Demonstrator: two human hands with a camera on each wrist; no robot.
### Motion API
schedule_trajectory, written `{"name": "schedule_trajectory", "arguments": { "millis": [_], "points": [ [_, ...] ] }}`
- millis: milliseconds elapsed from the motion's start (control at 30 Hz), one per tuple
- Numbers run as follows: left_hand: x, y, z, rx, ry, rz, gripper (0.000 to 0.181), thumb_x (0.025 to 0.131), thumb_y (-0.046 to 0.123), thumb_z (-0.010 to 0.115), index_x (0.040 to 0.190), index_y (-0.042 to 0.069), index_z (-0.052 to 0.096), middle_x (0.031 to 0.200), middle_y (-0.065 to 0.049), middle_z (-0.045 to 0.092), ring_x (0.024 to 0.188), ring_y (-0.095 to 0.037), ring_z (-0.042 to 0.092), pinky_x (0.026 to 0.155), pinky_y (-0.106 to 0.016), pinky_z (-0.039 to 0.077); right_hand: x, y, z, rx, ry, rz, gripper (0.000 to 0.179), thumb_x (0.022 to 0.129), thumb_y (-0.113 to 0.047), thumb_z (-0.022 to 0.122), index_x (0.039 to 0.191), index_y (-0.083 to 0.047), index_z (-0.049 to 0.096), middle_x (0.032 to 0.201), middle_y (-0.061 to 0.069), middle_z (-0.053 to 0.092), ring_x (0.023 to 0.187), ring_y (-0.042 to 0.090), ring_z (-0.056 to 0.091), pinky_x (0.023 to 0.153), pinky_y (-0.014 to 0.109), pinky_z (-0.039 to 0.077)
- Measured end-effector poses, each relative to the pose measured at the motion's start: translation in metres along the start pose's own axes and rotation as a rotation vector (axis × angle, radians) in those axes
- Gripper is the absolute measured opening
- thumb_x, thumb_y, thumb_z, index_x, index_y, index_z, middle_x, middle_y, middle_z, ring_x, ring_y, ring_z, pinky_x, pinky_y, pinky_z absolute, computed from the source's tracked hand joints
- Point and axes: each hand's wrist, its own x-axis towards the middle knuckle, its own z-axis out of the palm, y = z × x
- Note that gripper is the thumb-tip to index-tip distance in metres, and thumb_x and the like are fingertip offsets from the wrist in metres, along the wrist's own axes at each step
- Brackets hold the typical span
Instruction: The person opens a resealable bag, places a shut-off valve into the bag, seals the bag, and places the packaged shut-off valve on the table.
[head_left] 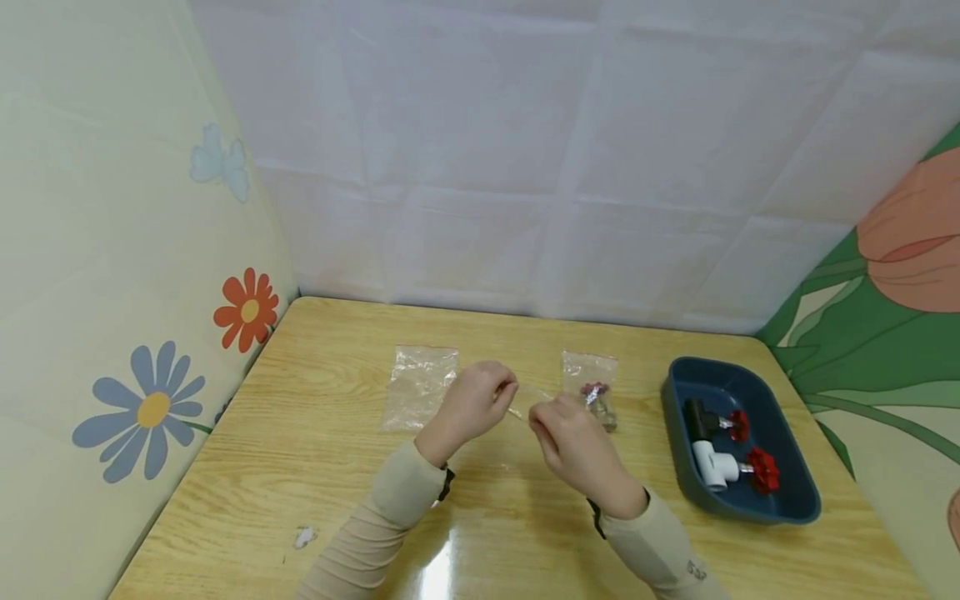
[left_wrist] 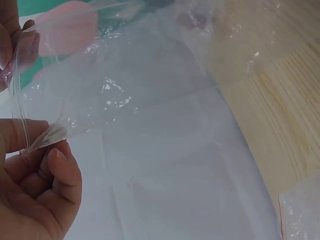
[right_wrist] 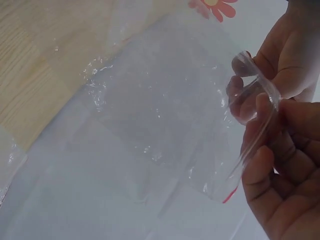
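Between my two hands, above the middle of the table, stretches a thin clear zip bag (left_wrist: 135, 90). My left hand (head_left: 471, 402) pinches one side of its mouth between thumb and fingers. At the other side of the mouth, my right hand (head_left: 579, 442) pinches the edge, fingers curled. In the right wrist view the bag (right_wrist: 160, 135) hangs away from both hands, its film see-through with nothing visible inside. A short red strip (right_wrist: 229, 195) marks a corner of its mouth. The left wrist view shows the left hand (left_wrist: 42, 182) close up, gripping a gathered fold.
Left of the hands, another clear zip bag (head_left: 422, 385) lies flat on the wooden table (head_left: 337, 350). To their right lies a clear bag (head_left: 588, 367) holding a metal part with a dark red handle. A blue bin (head_left: 801, 467) contains a black valve (head_left: 699, 419) and a white valve (head_left: 712, 465), both red-handled.
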Motion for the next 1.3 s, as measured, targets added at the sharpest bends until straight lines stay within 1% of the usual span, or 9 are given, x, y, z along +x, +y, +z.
{"name": "schedule_trajectory", "arguments": {
  "millis": [133, 267, 467, 600, 800, 967, 1067, 1200, 1300],
  "points": [
    [0.0, 0.001, 0.0, 0.027, 0.041, 0.018, 0.007, 0.083, 0.003, 0.06, 0.077, 0.002, 0.065, 0.072, -0.005, 0.062, 0.063, -0.014, 0.056, 0.056, -0.021, 0.046, 0.0, -0.001, 0.0, 0.015, -0.011, -0.008, 0.013, 0.073, 0.003, 0.067, 0.076, -0.006, 0.058, 0.066, -0.001, 0.055, 0.061, 0.013, 0.046, 0.053, 0.025, 0.04],
    [0.0, 0.002, 0.002, 0.028, 0.095, 0.011, 0.007, 0.082, 0.001, 0.06, 0.078, 0.001, 0.065, 0.071, -0.006, 0.062, 0.061, -0.014, 0.055, 0.054, -0.019, 0.045, 0.001, -0.003, -0.001, 0.036, -0.013, -0.017, 0.013, 0.073, 0.004, 0.067, 0.075, -0.006, 0.058, 0.066, -0.001, 0.054, 0.06, 0.013, 0.046, 0.053, 0.025, 0.04],
    [0.001, 0.002, 0.004, -0.011, 0.19, -0.024, 0.007, 0.081, -0.002, 0.059, 0.076, -0.001, 0.065, 0.069, -0.007, 0.061, 0.06, -0.014, 0.054, 0.054, -0.019, 0.045, 0.001, -0.006, -0.003, 0.068, -0.042, -0.038, 0.014, 0.074, 0.004, 0.065, 0.074, -0.007, 0.058, 0.066, -0.003, 0.053, 0.061, 0.011, 0.046, 0.054, 0.023, 0.04],
    [0.0, 0.001, 0.005, -0.037, 0.226, -0.035, 0.007, 0.08, -0.002, 0.059, 0.075, -0.001, 0.064, 0.068, -0.007, 0.06, 0.059, -0.014, 0.053, 0.053, -0.019, 0.045, 0.0, -0.007, -0.004, 0.071, -0.065, -0.056, 0.016, 0.073, 0.003, 0.068, 0.072, -0.009, 0.057, 0.066, -0.004, 0.053, 0.062, 0.009, 0.046, 0.054, 0.022, 0.039],
    [-0.003, 0.001, 0.007, -0.056, 0.232, -0.03, 0.007, 0.08, 0.0, 0.06, 0.075, -0.001, 0.065, 0.063, -0.005, 0.058, 0.052, -0.01, 0.048, 0.048, -0.016, 0.04, 0.0, -0.006, -0.002, 0.057, -0.064, -0.06, 0.02, 0.066, 0.002, 0.075, 0.071, -0.009, 0.059, 0.067, -0.003, 0.057, 0.063, 0.01, 0.048, 0.055, 0.023, 0.041],
    [-0.007, 0.0, 0.01, -0.075, 0.227, -0.044, 0.007, 0.082, 0.003, 0.06, 0.079, 0.001, 0.067, 0.053, 0.001, 0.05, 0.043, -0.003, 0.034, 0.039, -0.013, 0.029, 0.0, -0.005, 0.001, 0.035, -0.01, -0.063, 0.02, 0.065, 0.006, 0.074, 0.069, -0.008, 0.058, 0.064, -0.002, 0.056, 0.062, 0.011, 0.048, 0.053, 0.023, 0.041],
    [-0.01, -0.001, 0.011, -0.114, 0.227, -0.062, 0.008, 0.082, 0.005, 0.061, 0.083, -0.001, 0.067, 0.05, 0.003, 0.046, 0.041, 0.0, 0.029, 0.037, -0.014, 0.027, 0.0, -0.004, 0.003, 0.018, 0.026, -0.073, 0.019, 0.066, 0.006, 0.071, 0.067, -0.007, 0.057, 0.063, -0.002, 0.055, 0.061, 0.012, 0.048, 0.052, 0.023, 0.041],
    [-0.014, 0.001, 0.012, -0.208, 0.222, -0.123, 0.014, 0.082, 0.006, 0.063, 0.09, -0.006, 0.065, 0.05, 0.004, 0.044, 0.043, -0.001, 0.032, 0.039, -0.016, 0.032, -0.001, -0.004, 0.006, 0.0, 0.054, -0.069, 0.018, 0.067, 0.006, 0.069, 0.067, -0.007, 0.057, 0.062, -0.001, 0.054, 0.061, 0.012, 0.047, 0.052, 0.024, 0.041],
    [-0.017, 0.002, 0.013, -0.298, 0.213, -0.21, 0.018, 0.082, 0.008, 0.064, 0.092, -0.008, 0.063, 0.054, 0.002, 0.048, 0.045, -0.003, 0.04, 0.041, -0.017, 0.038, -0.001, -0.004, 0.007, -0.006, 0.069, -0.057, 0.017, 0.067, 0.006, 0.069, 0.068, -0.006, 0.058, 0.062, -0.001, 0.054, 0.061, 0.013, 0.047, 0.052, 0.024, 0.041]
  ]
}}
